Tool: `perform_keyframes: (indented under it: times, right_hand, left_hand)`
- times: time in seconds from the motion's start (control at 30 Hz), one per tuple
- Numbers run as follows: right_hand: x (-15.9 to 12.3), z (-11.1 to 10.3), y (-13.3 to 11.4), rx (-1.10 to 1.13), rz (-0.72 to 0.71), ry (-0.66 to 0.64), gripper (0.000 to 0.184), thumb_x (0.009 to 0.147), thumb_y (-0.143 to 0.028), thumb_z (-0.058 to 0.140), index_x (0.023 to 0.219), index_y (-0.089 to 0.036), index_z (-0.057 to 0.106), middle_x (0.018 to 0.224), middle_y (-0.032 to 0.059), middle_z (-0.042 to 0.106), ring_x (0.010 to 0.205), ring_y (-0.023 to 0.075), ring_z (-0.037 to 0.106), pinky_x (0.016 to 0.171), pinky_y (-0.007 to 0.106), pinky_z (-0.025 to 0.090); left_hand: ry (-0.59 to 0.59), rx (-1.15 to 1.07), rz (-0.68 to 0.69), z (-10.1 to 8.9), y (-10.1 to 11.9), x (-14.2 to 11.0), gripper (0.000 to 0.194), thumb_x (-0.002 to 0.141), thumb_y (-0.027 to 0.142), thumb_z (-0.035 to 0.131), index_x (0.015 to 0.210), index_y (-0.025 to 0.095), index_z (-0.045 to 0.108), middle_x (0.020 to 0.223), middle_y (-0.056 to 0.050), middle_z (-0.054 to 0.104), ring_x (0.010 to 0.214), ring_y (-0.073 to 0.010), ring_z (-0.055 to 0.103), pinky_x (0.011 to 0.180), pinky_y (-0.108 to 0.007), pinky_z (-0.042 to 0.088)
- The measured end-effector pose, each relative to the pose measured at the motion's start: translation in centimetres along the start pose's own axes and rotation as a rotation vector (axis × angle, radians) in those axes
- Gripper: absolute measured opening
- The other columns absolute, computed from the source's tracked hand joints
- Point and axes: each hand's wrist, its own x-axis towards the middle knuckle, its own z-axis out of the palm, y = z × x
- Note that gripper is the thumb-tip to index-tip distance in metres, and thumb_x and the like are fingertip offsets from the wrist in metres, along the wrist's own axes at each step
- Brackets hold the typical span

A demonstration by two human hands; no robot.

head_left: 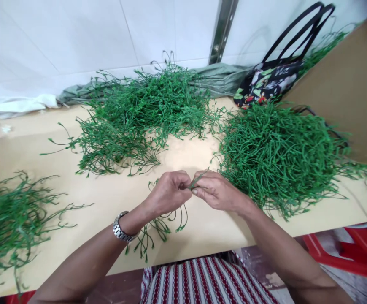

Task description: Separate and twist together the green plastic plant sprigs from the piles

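We take the dense, rounded mound of thin green plant stems [278, 152] on the pale, smooth counter [190, 154] as our landmark. To its left, near its front edge, our two bare hands meet. Our right hand [218, 190] is the nearer to the mound; our left hand [171, 192], below a silver metal link watch [122, 228], is farther from it.

Between our fingertips lies a short, slim green stem bundle [198, 180], left of the mound. Its long axis slants, the upper end tipping away from us and toward the mound, the lower end running into the left grip. The right grip is narrow, thumb and fingers pinching the bundle; the left is curled tightly about the lower end. We cannot tell how many stems are inside.

Farther left of the mound, some loose, bud-tipped green stems [163, 230] spread from under our left hand; whether it holds them too, we cannot tell. Behind and left of the mound sits a wide, tangled green heap [158, 101]; at its back edge stands a black floral cloth bag [265, 82], with a brown cardboard panel [344, 93] to its right.
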Motion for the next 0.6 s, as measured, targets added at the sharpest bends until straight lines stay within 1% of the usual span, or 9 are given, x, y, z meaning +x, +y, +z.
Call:
perform_keyframes:
  times: [0.07,0.17,0.23,0.3,0.4,0.5,0.57,0.6]
  right_hand:
    - [0.0,-0.4,0.0,0.059,-0.008,-0.045,0.024,0.083,-0.018,0.044,0.060,-0.015,0.051,0.058,0.0003,0.047,0.060,0.0113,0.044,0.063,0.026,0.036]
    - [0.0,-1.1,-0.1,0.260,-0.035,-0.139,0.035,0.082,-0.021,0.045,0.048,-0.016,0.040,0.048,-0.0037,0.033,0.051,0.0086,0.036,0.056,0.023,0.032]
    - [-0.1,-1.6,-0.2,0.380,-0.065,-0.202,0.035,0.081,-0.021,0.046,0.047,-0.016,0.039,0.047,-0.0044,0.031,0.049,0.0077,0.034,0.053,0.022,0.030]
    - [-0.2,-2.0,-0.3,0.439,-0.069,-0.256,0.032,0.080,-0.019,0.047,0.048,-0.015,0.043,0.048,-0.0043,0.034,0.049,0.0069,0.035,0.052,0.020,0.030]
    - [-0.6,-2.4,-0.5,0.459,-0.037,-0.322,0.030,0.080,-0.019,0.048,0.050,-0.014,0.047,0.050,-0.0034,0.037,0.050,0.0067,0.036,0.051,0.019,0.030]
    - [-1.2,-3.0,-0.6,0.445,-0.054,-0.406,0.029,0.083,-0.022,0.047,0.055,-0.014,0.051,0.053,-0.0026,0.040,0.054,0.0074,0.039,0.055,0.020,0.033]
    - [-1.5,-3.3,-0.4,0.397,-0.026,-0.413,0.026,0.084,-0.023,0.046,0.062,-0.015,0.054,0.054,-0.0031,0.041,0.054,0.0071,0.039,0.056,0.020,0.033]
    - [-1.5,-3.4,-0.4,0.363,0.016,-0.380,0.024,0.085,-0.024,0.046,0.065,-0.015,0.055,0.055,-0.0033,0.041,0.053,0.0068,0.038,0.055,0.020,0.033]
  left_hand:
    - [-0.087,0.044,0.036,0.0,0.2,0.0,0.015,0.055,0.004,0.041,0.048,0.015,0.034,0.053,0.004,0.033,0.050,-0.0062,0.031,0.047,-0.021,0.023]
    - [-0.261,0.122,0.096,-0.2,0.9,0.0,0.017,0.055,0.002,0.039,0.049,0.016,0.031,0.054,0.004,0.033,0.051,-0.0070,0.032,0.047,-0.022,0.023]
    - [-0.357,0.155,0.136,-0.3,1.5,0.0,0.017,0.055,0.001,0.038,0.050,0.016,0.031,0.054,0.003,0.033,0.051,-0.0072,0.033,0.048,-0.023,0.023]
    - [-0.412,0.163,0.173,-0.2,2.0,-0.1,0.018,0.056,0.001,0.038,0.050,0.016,0.031,0.054,0.003,0.032,0.051,-0.0073,0.033,0.049,-0.024,0.023]
    - [-0.435,0.149,0.212,0.2,2.2,-0.2,0.020,0.056,0.000,0.039,0.050,0.016,0.028,0.053,0.004,0.028,0.050,-0.0070,0.029,0.049,-0.024,0.023]
    - [-0.431,0.105,0.215,0.2,2.0,-0.4,0.022,0.056,-0.001,0.040,0.048,0.016,0.028,0.052,0.004,0.027,0.049,-0.0066,0.027,0.049,-0.024,0.023]
    - [-0.416,-0.016,0.132,-0.3,1.5,-0.4,0.021,0.060,0.001,0.044,0.047,0.015,0.034,0.053,0.004,0.031,0.049,-0.0063,0.029,0.048,-0.024,0.023]
    - [-0.394,-0.103,0.062,-0.6,1.2,-0.3,0.019,0.063,0.004,0.047,0.049,0.014,0.040,0.054,0.004,0.033,0.049,-0.0061,0.029,0.047,-0.023,0.022]
